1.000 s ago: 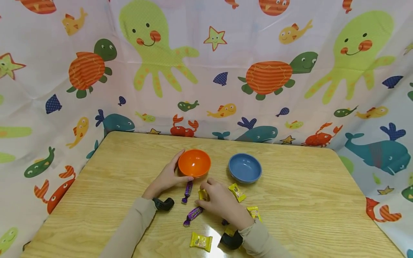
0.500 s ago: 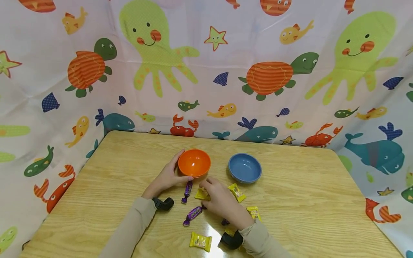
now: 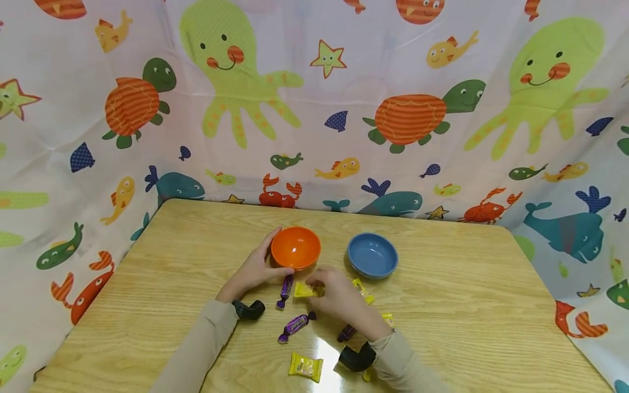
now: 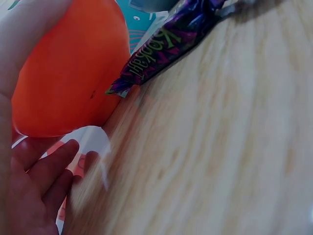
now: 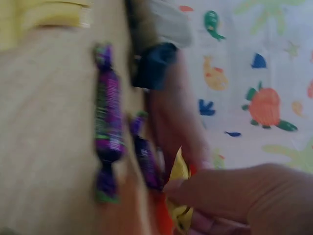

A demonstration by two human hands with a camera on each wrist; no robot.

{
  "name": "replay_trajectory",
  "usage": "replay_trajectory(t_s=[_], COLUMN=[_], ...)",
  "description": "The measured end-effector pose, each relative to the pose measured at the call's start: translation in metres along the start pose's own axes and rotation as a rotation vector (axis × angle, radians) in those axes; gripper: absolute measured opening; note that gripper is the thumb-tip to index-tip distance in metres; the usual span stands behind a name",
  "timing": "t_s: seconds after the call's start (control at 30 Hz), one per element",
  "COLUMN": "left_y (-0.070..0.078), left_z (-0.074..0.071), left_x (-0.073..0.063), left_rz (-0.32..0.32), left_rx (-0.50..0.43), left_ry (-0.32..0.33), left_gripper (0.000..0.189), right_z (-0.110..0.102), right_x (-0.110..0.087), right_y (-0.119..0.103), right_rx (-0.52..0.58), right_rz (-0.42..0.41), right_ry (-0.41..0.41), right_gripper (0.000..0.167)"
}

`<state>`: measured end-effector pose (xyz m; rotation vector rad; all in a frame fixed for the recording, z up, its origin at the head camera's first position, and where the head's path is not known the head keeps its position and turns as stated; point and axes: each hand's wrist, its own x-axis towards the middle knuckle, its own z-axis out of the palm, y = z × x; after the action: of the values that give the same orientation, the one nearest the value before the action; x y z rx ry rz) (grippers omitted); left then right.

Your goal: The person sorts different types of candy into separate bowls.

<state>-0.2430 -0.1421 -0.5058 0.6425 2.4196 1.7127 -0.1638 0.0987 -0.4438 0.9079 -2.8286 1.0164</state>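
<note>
My left hand (image 3: 255, 268) holds the orange bowl (image 3: 296, 248) from its left side, thumb at the near rim. In the left wrist view the fingers curl along the orange wall (image 4: 78, 68). Between thumb and fingers, my right hand (image 3: 339, 297) pinches a yellow-wrapped candy (image 3: 303, 290), just in front of the bowl. The right wrist view shows that yellow candy (image 5: 180, 196) under the thumb tip. One purple twist-wrapped candy (image 3: 285, 292) lies near the left thumb. Another purple candy (image 3: 297, 325) lies nearer on the wooden table.
A blue bowl (image 3: 373, 255) stands right of the orange one. Further yellow candies lie around the right hand, including one yellow candy (image 3: 306, 367) near the front. Part of a purple candy (image 3: 346, 332) shows beside the right wrist. A patterned curtain (image 3: 314, 109) hangs behind the table.
The right hand has picked at the yellow candy and now pinches it, having shifted slightly up. More of the purple candies shows beside it. The left hand has stayed at the orange bowl.
</note>
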Motion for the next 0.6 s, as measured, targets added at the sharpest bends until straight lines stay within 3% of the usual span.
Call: replay_trajectory(t_s=[0.17,0.33,0.6], left_y=[-0.001,-0.002,-0.001], left_z=[0.000,0.000,0.000], left_x=[0.001,0.000,-0.001], left_rz=[0.017,-0.004,-0.016], left_rx=[-0.018,-0.004,0.007], left_ry=[-0.008,-0.002,-0.007], left_gripper=[0.108,0.107,0.108], right_z=[-0.019,-0.037,-0.039], right_x=[0.008,0.023,0.060], right_y=[0.007,0.015,0.026], right_rx=[0.193,0.344,0.441], right_rz=[-0.050,-0.039,0.034], right_ry=[0.045,0.076,0.112], right_gripper=[0.026,0.025,0.023])
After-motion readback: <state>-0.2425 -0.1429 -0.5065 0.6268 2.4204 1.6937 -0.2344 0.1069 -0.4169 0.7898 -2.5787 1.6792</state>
